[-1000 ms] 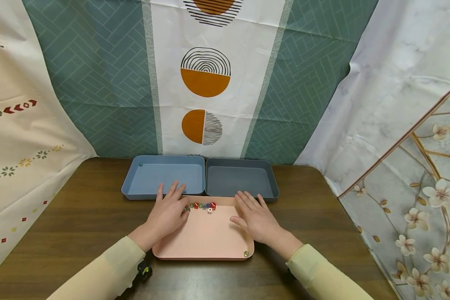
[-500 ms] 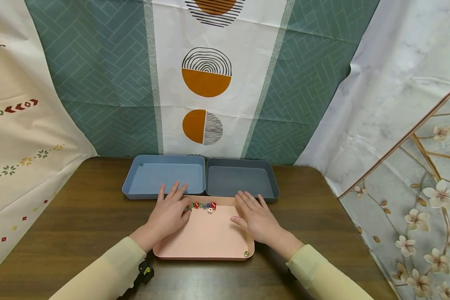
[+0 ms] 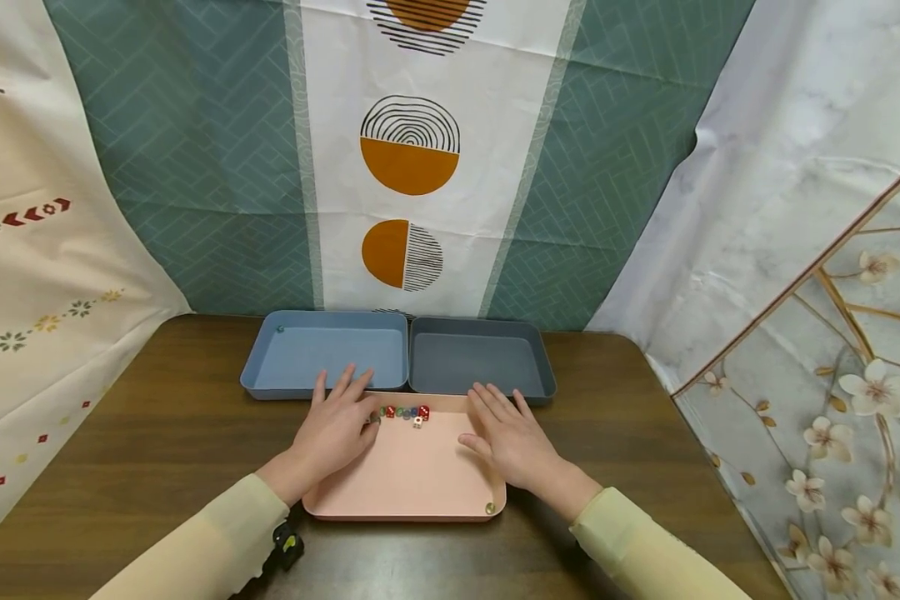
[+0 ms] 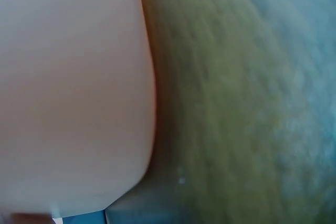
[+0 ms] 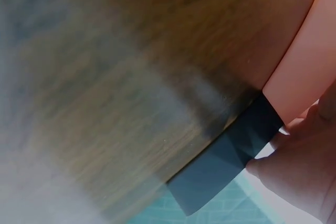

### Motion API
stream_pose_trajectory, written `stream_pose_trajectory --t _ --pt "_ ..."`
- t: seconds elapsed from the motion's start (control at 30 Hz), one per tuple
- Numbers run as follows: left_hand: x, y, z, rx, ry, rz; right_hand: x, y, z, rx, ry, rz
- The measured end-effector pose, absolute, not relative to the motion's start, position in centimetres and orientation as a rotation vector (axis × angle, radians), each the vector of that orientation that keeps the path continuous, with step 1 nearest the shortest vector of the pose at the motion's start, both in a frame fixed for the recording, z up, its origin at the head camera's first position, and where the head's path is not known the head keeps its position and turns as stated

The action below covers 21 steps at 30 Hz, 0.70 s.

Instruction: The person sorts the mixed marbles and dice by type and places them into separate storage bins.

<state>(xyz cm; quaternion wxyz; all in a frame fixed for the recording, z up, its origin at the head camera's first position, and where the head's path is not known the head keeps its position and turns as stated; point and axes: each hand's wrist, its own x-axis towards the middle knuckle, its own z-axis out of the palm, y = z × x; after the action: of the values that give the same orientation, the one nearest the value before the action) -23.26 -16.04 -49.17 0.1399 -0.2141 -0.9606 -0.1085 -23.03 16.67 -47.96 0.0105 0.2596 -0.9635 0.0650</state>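
Note:
A shallow pink tray (image 3: 405, 475) lies on the table in the head view. My left hand (image 3: 333, 423) rests over its far left corner, fingers spread, fingertips reaching over the blue tray. Over the far right corner lies my right hand (image 3: 512, 437), fingers straight and thumb apart, tips near the dark grey tray's front wall. Along the pink tray's far wall sit red dice (image 3: 424, 412), a white die (image 3: 417, 422) and several glass marbles (image 3: 401, 412), partly hidden by the left hand. One more marble (image 3: 490, 507) sits in the near right corner.
Behind the pink tray stand a blue tray (image 3: 322, 350), with a small green marble (image 3: 280, 329) in its far left corner, and a dark grey tray (image 3: 480, 354), side by side. A black wrist device (image 3: 288, 542) shows beside the left sleeve. Patterned cloths hang around the brown table (image 3: 607, 417).

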Motion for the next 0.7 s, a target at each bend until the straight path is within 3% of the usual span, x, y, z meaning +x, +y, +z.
stream_pose_trajectory --t 0.7 --pt "-23.2 -16.1 -47.8 -0.629 -2.754 -0.366 -23.1 17.1 -48.1 0.843 -2.961 0.195"
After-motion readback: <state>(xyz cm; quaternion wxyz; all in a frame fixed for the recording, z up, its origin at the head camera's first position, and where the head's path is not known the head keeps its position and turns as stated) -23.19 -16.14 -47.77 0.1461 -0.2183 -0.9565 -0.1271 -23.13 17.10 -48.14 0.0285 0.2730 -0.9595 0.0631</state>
